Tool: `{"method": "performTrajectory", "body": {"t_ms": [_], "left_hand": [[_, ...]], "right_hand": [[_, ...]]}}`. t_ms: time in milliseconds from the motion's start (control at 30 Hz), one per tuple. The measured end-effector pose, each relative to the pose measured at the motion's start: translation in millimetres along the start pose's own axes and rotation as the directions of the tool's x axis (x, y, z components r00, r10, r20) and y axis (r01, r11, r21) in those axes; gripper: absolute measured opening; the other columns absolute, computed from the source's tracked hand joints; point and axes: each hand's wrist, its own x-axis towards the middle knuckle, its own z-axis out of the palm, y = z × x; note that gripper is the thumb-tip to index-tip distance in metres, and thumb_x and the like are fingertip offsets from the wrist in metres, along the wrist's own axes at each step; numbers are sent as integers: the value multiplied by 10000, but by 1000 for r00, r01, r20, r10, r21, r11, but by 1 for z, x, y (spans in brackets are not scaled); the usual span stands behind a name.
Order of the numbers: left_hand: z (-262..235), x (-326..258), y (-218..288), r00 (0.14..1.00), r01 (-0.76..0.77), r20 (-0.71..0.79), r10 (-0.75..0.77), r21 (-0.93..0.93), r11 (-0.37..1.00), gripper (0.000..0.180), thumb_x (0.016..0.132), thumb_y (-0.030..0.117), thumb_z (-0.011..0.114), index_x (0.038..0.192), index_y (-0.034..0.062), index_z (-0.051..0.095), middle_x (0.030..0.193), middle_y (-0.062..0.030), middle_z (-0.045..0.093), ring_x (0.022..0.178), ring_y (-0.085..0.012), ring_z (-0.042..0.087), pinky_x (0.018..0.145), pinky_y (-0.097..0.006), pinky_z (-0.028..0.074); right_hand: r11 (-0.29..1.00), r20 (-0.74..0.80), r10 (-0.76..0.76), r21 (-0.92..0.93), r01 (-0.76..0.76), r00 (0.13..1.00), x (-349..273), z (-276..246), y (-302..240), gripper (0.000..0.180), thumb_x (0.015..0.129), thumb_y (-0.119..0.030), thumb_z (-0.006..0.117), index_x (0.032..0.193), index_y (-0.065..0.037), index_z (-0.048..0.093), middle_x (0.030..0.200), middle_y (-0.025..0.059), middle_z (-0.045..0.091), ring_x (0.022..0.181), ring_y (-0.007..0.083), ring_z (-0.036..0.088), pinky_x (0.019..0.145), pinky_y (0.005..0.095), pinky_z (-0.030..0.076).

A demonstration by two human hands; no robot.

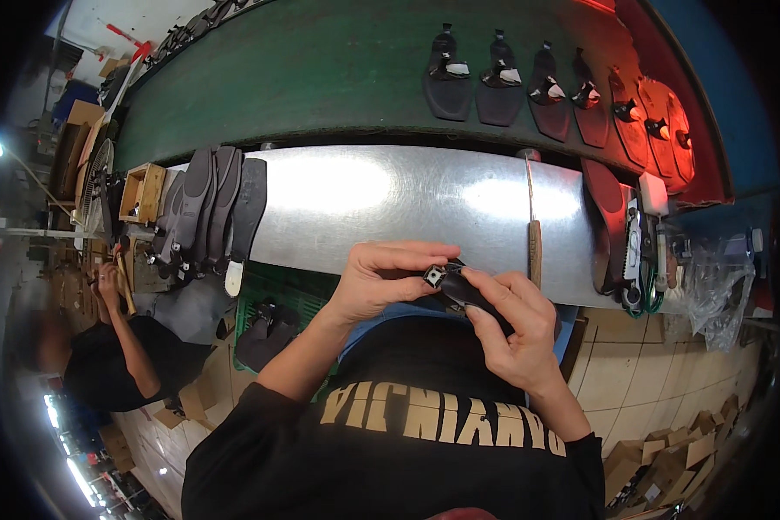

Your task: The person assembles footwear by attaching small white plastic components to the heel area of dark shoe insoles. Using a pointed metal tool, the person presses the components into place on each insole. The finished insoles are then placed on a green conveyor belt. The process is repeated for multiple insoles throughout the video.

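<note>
In front of my chest, above the near edge of the metal worktop [355,186], I hold a black sandal sole [464,293] with a small white square piece at its end. My left hand [388,279] pinches that end between thumb and fingers. Closed around the other end is my right hand [518,334], its fingertips close to the left ones. Part of the sole is hidden behind my fingers. To the right lies a thin pointed tool with a wooden handle [536,251]. A stack of dark soles [208,204] rests at the worktop's left.
Several sandals with straps [499,82] lie on the green belt [277,78] beyond. A utility knife [633,247] and a clear plastic bag [715,286] sit at the right. On the left are a wooden box [147,191], a green crate [250,347] and a co-worker [117,364] gripping a tool.
</note>
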Motion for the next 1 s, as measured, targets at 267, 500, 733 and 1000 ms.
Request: {"method": "performTrajectory", "body": {"t_ms": [267,500,733,1000], "left_hand": [[-2,3,-1,989,-53,137,48,34,998,411,673,-135,608,1048,-1,711,1208,-276,602,1086,-312,638,938,-362,517],[1,2,-2,990,-35,138,24,80,996,418,684,-150,560,1049,-9,710,1216,-270,600,1094,-295,634,929,-342,519],[15,3,0,974,226,3,-226,39,973,428,838,-98,490,1231,17,613,1325,-203,545,1100,-248,623,821,-293,585],[17,3,-18,984,176,-44,-175,28,984,446,852,-91,454,1255,34,597,1317,-175,558,1068,-216,637,775,-283,605]], "right_hand": [[985,22,-68,-156,71,997,-1,-2,0,386,703,-38,708,1088,-42,668,780,82,553,649,241,558,589,345,442],[980,54,-54,-188,64,997,-1,-3,1,396,715,-52,707,1108,-44,658,784,87,547,672,248,569,610,350,453],[975,55,214,47,-216,975,-3,-2,9,323,764,25,644,1087,16,652,830,135,628,729,239,628,661,306,478],[984,-13,176,14,-176,984,-5,7,18,188,764,1,672,944,-45,704,796,93,617,678,241,623,597,324,476]]}}
